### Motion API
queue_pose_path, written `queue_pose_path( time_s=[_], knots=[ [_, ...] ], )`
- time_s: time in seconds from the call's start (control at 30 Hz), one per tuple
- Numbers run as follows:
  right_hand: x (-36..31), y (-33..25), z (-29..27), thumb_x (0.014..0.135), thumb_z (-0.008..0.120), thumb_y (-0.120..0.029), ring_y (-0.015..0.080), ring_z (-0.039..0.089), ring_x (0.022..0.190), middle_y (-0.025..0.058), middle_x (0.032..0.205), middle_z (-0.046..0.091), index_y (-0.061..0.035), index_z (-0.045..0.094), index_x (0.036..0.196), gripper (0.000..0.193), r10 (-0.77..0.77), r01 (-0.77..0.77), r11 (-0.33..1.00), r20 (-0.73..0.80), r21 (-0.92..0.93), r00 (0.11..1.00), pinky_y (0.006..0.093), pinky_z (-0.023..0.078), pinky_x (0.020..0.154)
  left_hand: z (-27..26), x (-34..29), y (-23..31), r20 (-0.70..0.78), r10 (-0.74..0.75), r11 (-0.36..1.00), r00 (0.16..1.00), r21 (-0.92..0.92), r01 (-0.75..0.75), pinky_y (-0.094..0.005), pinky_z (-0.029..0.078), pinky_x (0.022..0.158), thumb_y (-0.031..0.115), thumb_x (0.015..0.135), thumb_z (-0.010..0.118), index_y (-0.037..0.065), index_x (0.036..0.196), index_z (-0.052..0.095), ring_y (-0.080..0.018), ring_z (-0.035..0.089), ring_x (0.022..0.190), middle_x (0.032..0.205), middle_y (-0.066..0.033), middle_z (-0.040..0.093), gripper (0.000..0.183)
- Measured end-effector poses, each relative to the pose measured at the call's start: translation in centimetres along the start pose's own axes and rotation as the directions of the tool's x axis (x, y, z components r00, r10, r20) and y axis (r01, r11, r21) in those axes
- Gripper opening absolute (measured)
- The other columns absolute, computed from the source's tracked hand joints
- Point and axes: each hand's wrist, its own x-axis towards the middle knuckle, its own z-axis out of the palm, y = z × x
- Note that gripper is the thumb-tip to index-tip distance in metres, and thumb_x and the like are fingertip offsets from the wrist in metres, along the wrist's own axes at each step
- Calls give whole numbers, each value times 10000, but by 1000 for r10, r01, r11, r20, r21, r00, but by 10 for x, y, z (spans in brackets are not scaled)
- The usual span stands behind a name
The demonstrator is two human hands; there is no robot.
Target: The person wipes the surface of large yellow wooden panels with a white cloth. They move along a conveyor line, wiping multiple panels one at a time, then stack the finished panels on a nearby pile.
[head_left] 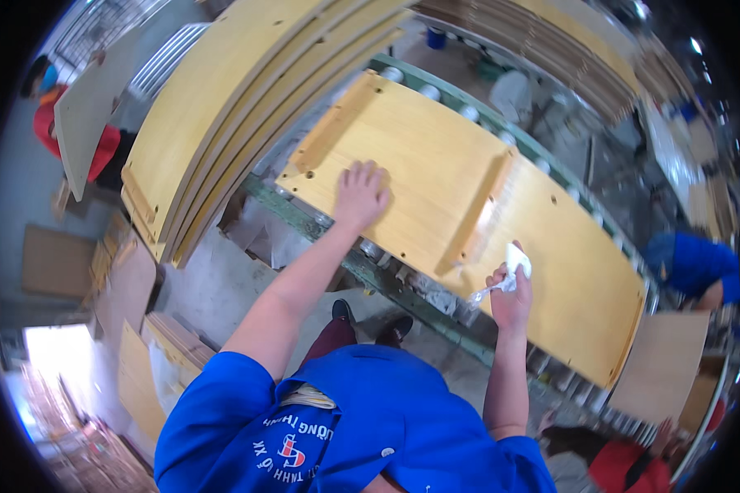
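A long yellow wooden panel (436, 164) lies in front of me on a roller conveyor, with cross battens fixed at both ends and a middle batten (478, 209) between them. Several small dark holes dot its surface. My left hand (361, 195) rests flat on the panel's left part, fingers apart and nothing in it. Over the right part, near the front edge, my right hand (511, 292) is closed round a crumpled white cloth (517, 264). A thin, see-through scrap hangs from that fist on its left side. Whether the right hand touches the panel I cannot tell.
Stacked yellow panels (222, 115) rise close on my left. Green conveyor rails (358, 267) run along the panel. A co-worker in red (99, 152) holds a board at far left; people in blue (695, 263) and red (633, 467) are at right. A cardboard sheet (659, 361) adjoins the panel's right end.
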Motion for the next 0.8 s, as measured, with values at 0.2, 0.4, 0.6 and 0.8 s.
queue_pose_path(
  time_s=[0.2,0.4,0.6,0.8],
  knots=[
    [80,7,103,961,413,-255,168,554,736,93,977,603,-97,451,1232,316,210,-205,968,23,-146,977,300,416,568,-19,-4,12,84,-45,989,995,-137,56,-498,204,1065,331,865,441,76,1245,473,-353,276,1293,1351,-172,377,459],
    [179,73,192,952,441,-216,83,406,528,51,757,541,-81,517,1130,236,285,-122,809,204,-574,936,225,305,483,-17,-15,6,73,136,971,988,-210,-118,-542,194,1043,439,847,475,73,1272,466,-423,259,1273,1347,-226,356,561],
    [236,159,265,923,501,-285,190,576,660,82,782,602,-49,580,1035,273,288,522,41,510,-852,810,310,451,624,-18,-15,-12,50,298,906,953,-330,-266,-552,187,1040,478,846,464,54,1301,437,-424,261,1271,1348,-243,347,623],
    [256,197,294,896,518,-332,314,625,765,153,794,639,-46,601,1006,318,573,572,-279,345,-771,744,378,473,689,-21,-10,-17,185,332,918,925,-291,-271,-544,144,1062,475,872,399,45,1339,376,-405,228,1300,1359,-235,331,635]
  ],
)
